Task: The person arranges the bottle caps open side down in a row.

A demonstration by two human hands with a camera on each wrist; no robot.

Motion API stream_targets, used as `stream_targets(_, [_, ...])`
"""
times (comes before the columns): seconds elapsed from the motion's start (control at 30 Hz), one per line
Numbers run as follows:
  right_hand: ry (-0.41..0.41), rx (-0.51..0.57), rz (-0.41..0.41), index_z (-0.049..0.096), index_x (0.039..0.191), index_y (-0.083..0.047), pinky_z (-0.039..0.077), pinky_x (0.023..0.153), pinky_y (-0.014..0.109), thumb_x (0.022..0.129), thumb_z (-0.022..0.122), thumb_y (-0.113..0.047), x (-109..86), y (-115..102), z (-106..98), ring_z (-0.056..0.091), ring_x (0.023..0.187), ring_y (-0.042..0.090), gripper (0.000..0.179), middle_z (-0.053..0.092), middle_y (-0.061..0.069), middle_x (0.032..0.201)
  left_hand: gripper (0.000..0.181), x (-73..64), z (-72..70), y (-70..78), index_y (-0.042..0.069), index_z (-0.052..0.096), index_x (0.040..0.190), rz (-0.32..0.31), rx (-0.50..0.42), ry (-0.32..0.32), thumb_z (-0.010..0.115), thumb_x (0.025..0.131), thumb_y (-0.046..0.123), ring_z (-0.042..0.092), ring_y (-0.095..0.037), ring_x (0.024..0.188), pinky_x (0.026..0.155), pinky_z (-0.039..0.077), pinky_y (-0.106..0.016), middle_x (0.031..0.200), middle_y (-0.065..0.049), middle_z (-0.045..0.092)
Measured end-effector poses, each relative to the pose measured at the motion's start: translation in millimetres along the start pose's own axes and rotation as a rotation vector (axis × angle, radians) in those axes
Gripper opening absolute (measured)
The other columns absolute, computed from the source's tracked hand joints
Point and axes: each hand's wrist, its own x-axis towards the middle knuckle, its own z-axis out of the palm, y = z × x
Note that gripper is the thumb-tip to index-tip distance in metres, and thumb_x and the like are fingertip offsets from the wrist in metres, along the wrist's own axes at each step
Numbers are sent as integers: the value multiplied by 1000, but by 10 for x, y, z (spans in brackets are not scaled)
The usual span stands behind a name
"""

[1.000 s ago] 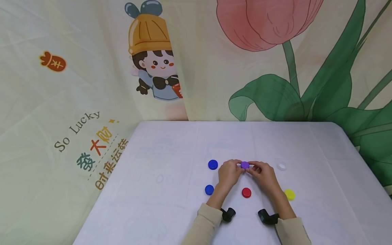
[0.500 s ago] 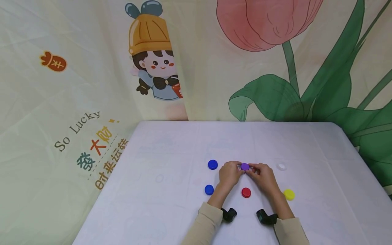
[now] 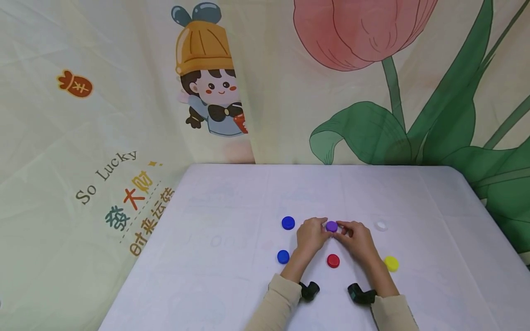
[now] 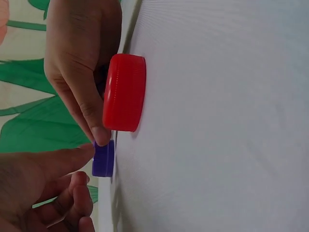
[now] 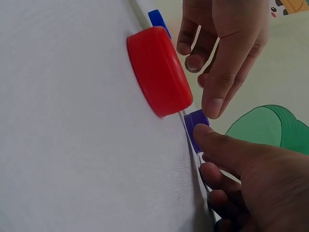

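Observation:
In the head view, a purple bottle cap (image 3: 331, 226) sits between the fingertips of both hands, near the middle of the table. My left hand (image 3: 311, 234) holds it from the left with thumb and index finger. From the right, my right hand (image 3: 357, 239) pinches it the same way. Both thumbs meet the cap's near side in the wrist views; the index fingertips are hidden there. The cap (image 4: 103, 159) appears to rest on or just at the white tabletop. Closer to the person, a red bottle cap (image 3: 333, 261) lies between the forearms.
Two blue caps, one farther back (image 3: 288, 223) and one nearer (image 3: 283, 256), lie left of the left arm. To the right are a clear cap (image 3: 381, 225) and a yellow cap (image 3: 391, 263). Black wrist cameras (image 3: 362, 294) jut inward. A printed cloth (image 3: 281, 92) hangs behind the table.
Both hands and the purple cap have shifted slightly toward the person. The left index fingertip now stands a little off the cap's far edge. The other caps stay put.

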Motion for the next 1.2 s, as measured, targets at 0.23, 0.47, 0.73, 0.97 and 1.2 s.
stream_targets(0.23, [2,0,41,63,118,-10,42,62,25,81,72,-19,-30,-33,-109,46,74,18,39,55,2,80,38,21,-141,147,16,67,115,28,-37,1,74,79,27,42,-5,52,46,34,-18,57,9,46])
stream_targets(0.47, [124,-40,-35,66,112,-10,40,59,29,82,72,-22,31,61,-398,47,75,21,33,58,4,80,31,101,-253,397,18,68,112,89,-67,60,71,82,26,41,-3,51,45,32,-18,59,12,47])
stream_targets(0.73, [264,-137,58,61,121,-29,42,64,32,80,63,-50,304,928,-551,45,86,19,46,58,-1,91,27,237,-172,671,19,69,111,108,-146,77,68,85,26,41,-2,50,44,32,-17,60,12,46])
stream_targets(0.97, [300,-139,139,59,124,-28,43,59,31,81,57,-57,318,1192,-788,44,85,20,51,58,2,96,26,283,0,946,23,69,109,87,-121,34,68,84,29,40,1,48,41,33,-16,56,14,47])
stream_targets(1.2, [169,-173,204,58,126,-18,42,59,29,84,58,-51,169,1121,-944,44,84,22,54,59,8,100,28,295,247,1099,27,68,111,49,-4,-29,69,83,34,59,-3,70,52,41,-19,87,13,67])
